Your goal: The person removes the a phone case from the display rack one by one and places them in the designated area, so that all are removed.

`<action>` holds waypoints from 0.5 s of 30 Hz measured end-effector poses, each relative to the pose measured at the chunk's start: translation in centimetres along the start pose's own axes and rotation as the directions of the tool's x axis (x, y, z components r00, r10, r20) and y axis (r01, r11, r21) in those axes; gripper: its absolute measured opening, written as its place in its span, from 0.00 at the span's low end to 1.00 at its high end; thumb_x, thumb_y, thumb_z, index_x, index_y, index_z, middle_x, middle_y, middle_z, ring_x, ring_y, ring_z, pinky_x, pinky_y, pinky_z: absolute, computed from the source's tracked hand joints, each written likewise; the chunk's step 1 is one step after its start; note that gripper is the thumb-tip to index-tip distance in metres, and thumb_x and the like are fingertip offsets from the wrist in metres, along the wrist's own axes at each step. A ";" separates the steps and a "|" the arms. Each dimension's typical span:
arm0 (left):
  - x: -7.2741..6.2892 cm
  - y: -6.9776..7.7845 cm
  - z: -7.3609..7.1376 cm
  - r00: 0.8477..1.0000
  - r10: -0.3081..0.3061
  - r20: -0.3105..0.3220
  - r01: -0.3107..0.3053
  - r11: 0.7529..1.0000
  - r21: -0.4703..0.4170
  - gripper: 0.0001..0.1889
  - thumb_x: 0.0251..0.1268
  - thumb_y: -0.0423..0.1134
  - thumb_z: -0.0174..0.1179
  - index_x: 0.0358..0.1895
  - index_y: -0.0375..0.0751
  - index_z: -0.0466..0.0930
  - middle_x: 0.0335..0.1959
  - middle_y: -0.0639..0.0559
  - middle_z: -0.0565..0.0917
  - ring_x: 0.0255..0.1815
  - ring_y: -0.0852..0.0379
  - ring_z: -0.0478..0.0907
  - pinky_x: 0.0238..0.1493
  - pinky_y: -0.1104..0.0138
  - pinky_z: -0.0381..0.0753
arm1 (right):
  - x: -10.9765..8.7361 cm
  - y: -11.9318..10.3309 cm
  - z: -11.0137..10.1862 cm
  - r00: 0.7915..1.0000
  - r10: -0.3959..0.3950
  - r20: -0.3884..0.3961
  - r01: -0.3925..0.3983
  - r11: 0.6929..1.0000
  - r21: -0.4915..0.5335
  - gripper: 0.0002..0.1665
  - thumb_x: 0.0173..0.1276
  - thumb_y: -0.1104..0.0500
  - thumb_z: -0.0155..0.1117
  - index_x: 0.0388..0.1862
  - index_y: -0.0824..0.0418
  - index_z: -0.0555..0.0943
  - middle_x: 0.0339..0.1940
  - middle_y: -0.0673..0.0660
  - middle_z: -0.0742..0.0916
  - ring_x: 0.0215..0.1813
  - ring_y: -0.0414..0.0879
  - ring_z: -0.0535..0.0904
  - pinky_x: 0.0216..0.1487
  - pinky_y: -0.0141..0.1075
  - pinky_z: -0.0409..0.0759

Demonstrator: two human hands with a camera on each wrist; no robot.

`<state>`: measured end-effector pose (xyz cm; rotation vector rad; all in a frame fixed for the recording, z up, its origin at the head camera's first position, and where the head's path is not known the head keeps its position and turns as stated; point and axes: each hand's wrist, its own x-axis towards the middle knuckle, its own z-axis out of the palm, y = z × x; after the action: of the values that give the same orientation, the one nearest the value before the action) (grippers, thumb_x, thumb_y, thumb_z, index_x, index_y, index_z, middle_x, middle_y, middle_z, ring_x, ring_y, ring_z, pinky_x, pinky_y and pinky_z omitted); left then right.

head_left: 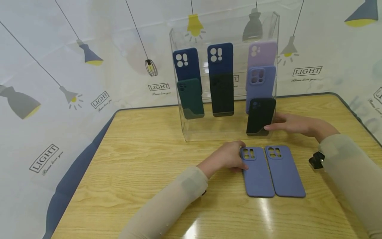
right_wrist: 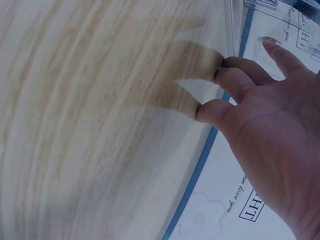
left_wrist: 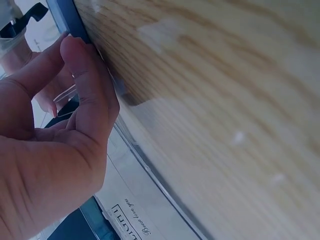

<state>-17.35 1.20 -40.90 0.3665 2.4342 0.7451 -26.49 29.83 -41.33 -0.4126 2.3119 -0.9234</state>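
Two blue-purple phone cases lie side by side on the table. My left hand [head_left: 228, 156] is at the top left corner of the left phone case [head_left: 259, 176], thumb over its edge and fingers curled by the corner. In the left wrist view, the same hand [left_wrist: 70, 130] has its thumb and index tips close together. My right hand [head_left: 298, 124] grips the lower right edge of a clear display stand [head_left: 226, 132], thumb in front beside a black phone case [head_left: 261, 116]. The right wrist view shows that hand [right_wrist: 280, 120] with curled fingers near the tabletop.
The right phone case [head_left: 286, 172] lies alongside the left one. The stand's pockets also hold dark blue [head_left: 188, 63], green [head_left: 192, 98], blue-purple [head_left: 261, 89] and pink-purple cases [head_left: 268, 54]. A lamp-print cloth [head_left: 125, 79] hangs behind the wooden table [head_left: 143, 166].
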 end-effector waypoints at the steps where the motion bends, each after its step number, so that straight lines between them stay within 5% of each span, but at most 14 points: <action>1: 0.1 0.0 0.0 1.000 0.001 -0.001 -0.001 1.000 0.010 0.42 0.62 0.41 0.79 0.79 0.47 0.70 0.24 0.52 0.88 0.18 0.60 0.82 0.24 0.72 0.79 | 0.0 0.1 0.0 1.000 0.000 0.000 0.000 1.000 0.003 0.56 0.81 0.34 0.57 0.91 0.57 0.42 0.89 0.71 0.55 0.86 0.77 0.51 0.74 0.75 0.65; 8: 0.1 0.2 0.0 1.000 -0.011 -0.006 0.011 1.000 -0.010 0.42 0.60 0.41 0.80 0.78 0.48 0.71 0.48 0.46 0.90 0.19 0.60 0.82 0.24 0.71 0.81 | 0.1 0.2 -0.1 1.000 0.004 0.001 -0.004 1.000 0.010 0.56 0.81 0.35 0.57 0.91 0.55 0.40 0.89 0.70 0.53 0.86 0.77 0.50 0.74 0.76 0.63; 15: 0.4 0.1 0.1 1.000 -0.013 0.009 0.013 1.000 -0.009 0.43 0.61 0.41 0.80 0.79 0.47 0.69 0.38 0.49 0.89 0.18 0.59 0.82 0.23 0.71 0.80 | 0.1 0.3 0.0 1.000 -0.008 0.002 0.008 1.000 0.011 0.54 0.82 0.36 0.57 0.91 0.55 0.42 0.89 0.70 0.55 0.86 0.76 0.51 0.74 0.76 0.63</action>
<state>-17.58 1.46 -41.06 0.3498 2.4219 0.7473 -26.59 30.01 -41.53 -0.4175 2.3041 -0.9392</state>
